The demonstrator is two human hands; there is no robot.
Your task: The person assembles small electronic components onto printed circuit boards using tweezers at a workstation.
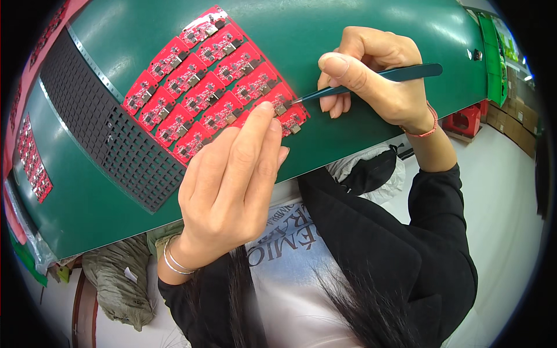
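A panel of small red circuit boards lies on the green tabletop, each board carrying black chips and a silver connector. Dark tweezers are pinched in my right hand, closed around their middle. Their tip meets a board near the panel's lower right edge. Fingers stretched out, my left hand rests over the near part of the panel and holds nothing that shows. Its index fingertip presses beside the board at the tweezer tip. Several boards under this hand are partly hidden.
Left of the panel lies a black sheet of small square pads, partly peeled into a bare grid. Another red circuit board panel sits further left. A green bin and cardboard boxes stand at right. The table edge runs before me.
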